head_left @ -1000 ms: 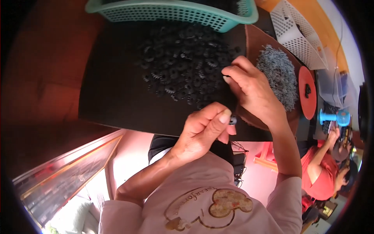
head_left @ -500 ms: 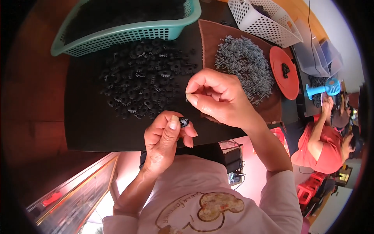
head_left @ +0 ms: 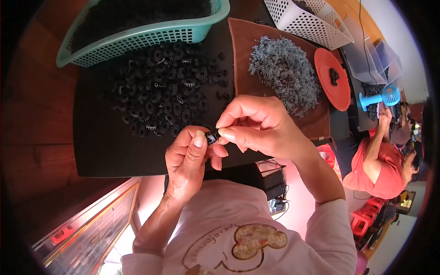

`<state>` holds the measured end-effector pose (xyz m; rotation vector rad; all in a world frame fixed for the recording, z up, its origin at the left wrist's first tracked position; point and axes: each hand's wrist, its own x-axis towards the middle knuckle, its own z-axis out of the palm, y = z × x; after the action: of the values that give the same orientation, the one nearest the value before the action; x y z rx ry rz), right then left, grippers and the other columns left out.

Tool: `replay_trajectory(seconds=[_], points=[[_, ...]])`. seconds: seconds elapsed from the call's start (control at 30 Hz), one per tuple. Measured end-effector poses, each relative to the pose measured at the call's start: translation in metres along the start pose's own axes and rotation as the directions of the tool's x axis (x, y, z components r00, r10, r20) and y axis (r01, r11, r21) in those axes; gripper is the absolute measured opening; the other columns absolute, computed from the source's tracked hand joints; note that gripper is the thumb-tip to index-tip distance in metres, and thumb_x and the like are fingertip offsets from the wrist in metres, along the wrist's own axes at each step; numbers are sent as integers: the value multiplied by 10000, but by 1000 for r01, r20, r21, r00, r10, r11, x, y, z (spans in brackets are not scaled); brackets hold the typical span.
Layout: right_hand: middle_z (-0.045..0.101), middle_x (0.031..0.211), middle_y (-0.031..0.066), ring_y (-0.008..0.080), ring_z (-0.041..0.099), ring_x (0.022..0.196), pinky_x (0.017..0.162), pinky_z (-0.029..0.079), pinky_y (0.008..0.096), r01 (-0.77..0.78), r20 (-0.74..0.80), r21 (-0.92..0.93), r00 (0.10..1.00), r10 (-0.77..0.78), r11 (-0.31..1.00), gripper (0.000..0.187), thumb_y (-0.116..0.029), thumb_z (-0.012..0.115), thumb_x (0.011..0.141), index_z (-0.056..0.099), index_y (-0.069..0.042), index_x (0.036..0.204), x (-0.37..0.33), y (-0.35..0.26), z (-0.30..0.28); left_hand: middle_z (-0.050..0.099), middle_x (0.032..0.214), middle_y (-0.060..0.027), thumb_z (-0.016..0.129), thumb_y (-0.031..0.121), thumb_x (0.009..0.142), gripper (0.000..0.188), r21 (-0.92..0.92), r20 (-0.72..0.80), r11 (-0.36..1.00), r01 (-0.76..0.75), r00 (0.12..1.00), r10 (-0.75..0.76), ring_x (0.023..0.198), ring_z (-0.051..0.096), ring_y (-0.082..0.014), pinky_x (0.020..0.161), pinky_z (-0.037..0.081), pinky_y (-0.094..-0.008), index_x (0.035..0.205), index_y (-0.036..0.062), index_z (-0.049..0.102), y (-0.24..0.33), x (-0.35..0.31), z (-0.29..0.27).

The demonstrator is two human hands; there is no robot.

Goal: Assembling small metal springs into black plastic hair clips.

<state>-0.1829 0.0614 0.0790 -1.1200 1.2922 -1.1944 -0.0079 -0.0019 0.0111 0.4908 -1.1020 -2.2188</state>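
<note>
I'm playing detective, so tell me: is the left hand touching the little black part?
Touching. The head view shows the left hand holding the little black part between its thumb and fingers.

A small blue fan [head_left: 390, 95] stands near a red-shirted person [head_left: 379, 167], with red stools [head_left: 363, 219] nearby.

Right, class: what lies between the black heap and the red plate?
In the head view: dark tabletop, then a brown cloth bearing grey spring-like pieces.
</note>
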Motion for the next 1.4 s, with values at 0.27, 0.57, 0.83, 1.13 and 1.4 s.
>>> replay_trajectory(seconds=[0.27, 0.57, 0.83, 1.13, 1.4], points=[[654, 713, 34, 59, 544, 597, 507, 420, 229, -25, 23, -52, 999, 26, 998, 66, -29, 608, 911, 572, -9, 859, -2, -3, 0, 641, 779, -50, 474, 291, 1032, 291, 134, -29, 991, -19, 999, 23, 585, 513, -67, 534, 419, -198, 1016, 22, 583, -2, 0, 1], [647, 710, 26, 51, 534, 579, 492, 419, 231, 15, -33, -90, 999, -18, 996, 79, -10, 578, 911, 554, -15, 836, -9, 2, 4, 628, 763, -20, 513, 243, 1019, 243, 175, -67, 984, -35, 997, 47, 572, 476, -46, 513, 391, -187, 971, 23, 604, -2, 0, 7], [639, 708, 46, 82, 580, 593, 511, 448, 251, 51, -36, -121, 998, -56, 991, 74, 21, 574, 893, 549, -11, 831, -5, 3, 9, 629, 770, -27, 510, 238, 1020, 246, 147, -77, 988, -43, 996, 55, 575, 471, -47, 507, 388, -188, 973, 14, 600, -3, 0, 5], [593, 795, 47, 64, 560, 629, 534, 440, 220, 185, -1, -248, 982, -191, 951, 97, 88, 569, 864, 592, 4, 906, -3, 8, 10, 633, 785, -34, 506, 227, 1022, 242, 160, -53, 982, -100, 993, 109, 587, 477, -49, 520, 398, -188, 982, 5, 595, -7, 0, 4], [607, 698, 73, 141, 619, 602, 526, 468, 289, 285, 51, -435, 955, -293, 854, 70, 49, 571, 876, 532, -4, 853, 2, 6, -2, 648, 812, -39, 513, 206, 1018, 224, 184, 24, 981, -53, 998, 50, 611, 510, -53, 571, 445, -193, 997, 0, 601, -3, 0, 4]])
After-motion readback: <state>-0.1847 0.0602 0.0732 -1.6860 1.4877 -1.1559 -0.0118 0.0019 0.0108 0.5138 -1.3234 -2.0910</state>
